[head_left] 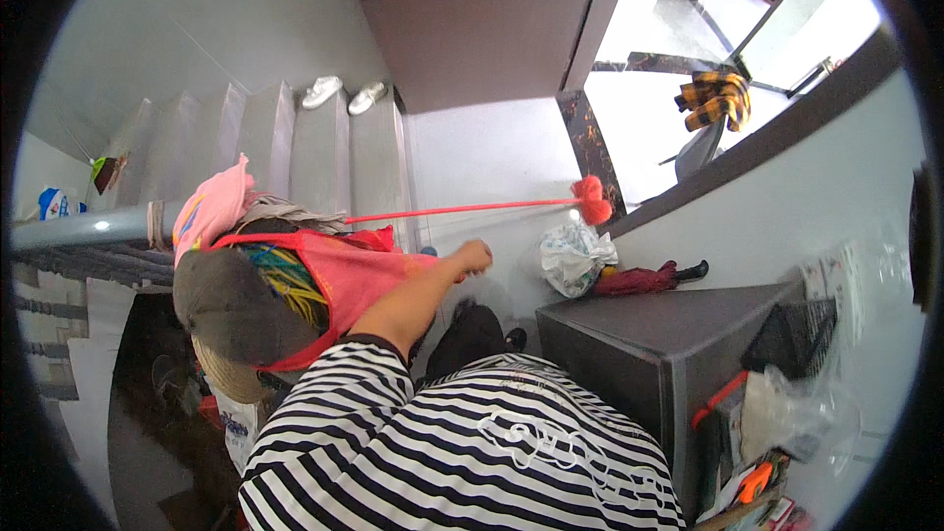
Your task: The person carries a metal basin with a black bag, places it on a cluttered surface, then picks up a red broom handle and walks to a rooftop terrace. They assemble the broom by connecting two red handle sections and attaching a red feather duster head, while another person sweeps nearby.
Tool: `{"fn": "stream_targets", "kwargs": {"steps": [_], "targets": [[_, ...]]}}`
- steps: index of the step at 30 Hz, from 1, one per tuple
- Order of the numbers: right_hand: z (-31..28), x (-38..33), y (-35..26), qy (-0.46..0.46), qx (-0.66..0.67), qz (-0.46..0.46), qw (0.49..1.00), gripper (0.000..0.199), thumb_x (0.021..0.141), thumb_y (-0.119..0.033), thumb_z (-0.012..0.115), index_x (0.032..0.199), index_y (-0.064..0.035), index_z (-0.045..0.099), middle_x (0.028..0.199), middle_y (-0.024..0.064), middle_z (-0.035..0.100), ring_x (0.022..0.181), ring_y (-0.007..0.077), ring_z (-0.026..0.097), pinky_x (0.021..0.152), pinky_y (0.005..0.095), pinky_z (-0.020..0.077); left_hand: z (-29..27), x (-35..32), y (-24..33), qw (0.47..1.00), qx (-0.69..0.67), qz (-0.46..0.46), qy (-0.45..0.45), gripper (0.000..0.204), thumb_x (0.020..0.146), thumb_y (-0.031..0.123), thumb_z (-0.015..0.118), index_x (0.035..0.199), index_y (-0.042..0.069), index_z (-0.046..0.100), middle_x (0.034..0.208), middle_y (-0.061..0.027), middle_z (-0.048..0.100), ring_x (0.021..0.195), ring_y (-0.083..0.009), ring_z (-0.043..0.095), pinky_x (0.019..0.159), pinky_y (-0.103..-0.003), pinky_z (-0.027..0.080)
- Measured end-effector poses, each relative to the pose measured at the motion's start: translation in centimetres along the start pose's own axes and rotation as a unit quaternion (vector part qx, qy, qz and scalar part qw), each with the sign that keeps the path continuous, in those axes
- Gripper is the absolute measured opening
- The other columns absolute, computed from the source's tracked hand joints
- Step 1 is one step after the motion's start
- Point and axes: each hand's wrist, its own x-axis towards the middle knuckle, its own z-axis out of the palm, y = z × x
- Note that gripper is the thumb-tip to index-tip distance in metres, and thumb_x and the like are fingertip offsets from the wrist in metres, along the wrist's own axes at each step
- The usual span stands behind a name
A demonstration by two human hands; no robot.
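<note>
In the head view, the left hand (477, 258) hangs over the landing, its fingers seemingly curled (I cannot tell whether they grip anything); the right hand is out of sight. Beside the left forearm, the red cloth (369, 280) hangs by the rail (93, 229) with a dark cap (236, 305). Beyond the hand stretches a red pole (462, 208); to its right sits a white bag (575, 261), beside an umbrella (634, 281).

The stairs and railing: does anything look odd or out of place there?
Yes. White shoes sit up on the steps, where people would tread. Caps and cloth are heaped by the railing, with a red stick jutting sideways from them, perhaps easy to snag. I see nothing spilled or broken.
</note>
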Motion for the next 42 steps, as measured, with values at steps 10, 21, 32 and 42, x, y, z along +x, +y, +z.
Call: {"fn": "stream_targets", "kwargs": {"steps": [10,21,32,42], "targets": [[24.8,-7.6,-12.0,-0.245,-0.164,0.126,0.947,0.029,0.090,-0.016,0.058,0.114,-0.0023,0.061,0.096,0.0165,0.068,0.085,0.0245,0.066,0.079,0.0341,0.0540,-12.8,14.5,-13.0,0.970,0.146,-0.190,0.038,0.037,0.076,0.017,0.056,0.109,0.002,0.065,0.118,-0.0224,0.060,0.110,-0.0336,0.059,0.092,-0.044,0.047],[36.3,-11.9,-21.5,-0.299,-0.310,0.239,0.870,0.028,0.090,-0.016,0.058,0.115,-0.0017,0.061,0.097,0.0166,0.068,0.086,0.0241,0.066,0.080,0.0332,0.0533,-17.5,18.2,-28.7,0.917,0.197,-0.344,-0.042,0.046,0.080,0.018,0.052,0.126,0.016,0.056,0.132,-0.0137,0.053,0.126,-0.0310,0.046,0.105,-0.054,0.032],[40.9,-14.3,-25.4,-0.282,-0.345,0.279,0.850,0.028,0.091,-0.015,0.058,0.115,-0.0012,0.061,0.099,0.0166,0.068,0.087,0.0236,0.066,0.082,0.0324,0.0527,-16.7,20.2,-34.9,0.919,0.222,-0.315,-0.088,0.042,0.079,0.022,0.057,0.121,0.014,0.058,0.122,-0.0120,0.059,0.116,-0.0325,0.053,0.099,-0.051,0.037],[45.1,-14.2,-23.5,-0.367,-0.268,0.224,0.862,0.028,0.091,-0.014,0.057,0.115,-0.0007,0.062,0.100,0.0166,0.068,0.089,0.0232,0.066,0.083,0.0316,0.0521,-27.2,16.9,-25.1,0.962,0.198,-0.182,0.053,0.021,0.073,0.029,0.059,0.084,0.014,0.069,0.083,-0.0145,0.068,0.081,-0.0358,0.064,0.072,-0.048,0.051]]}}
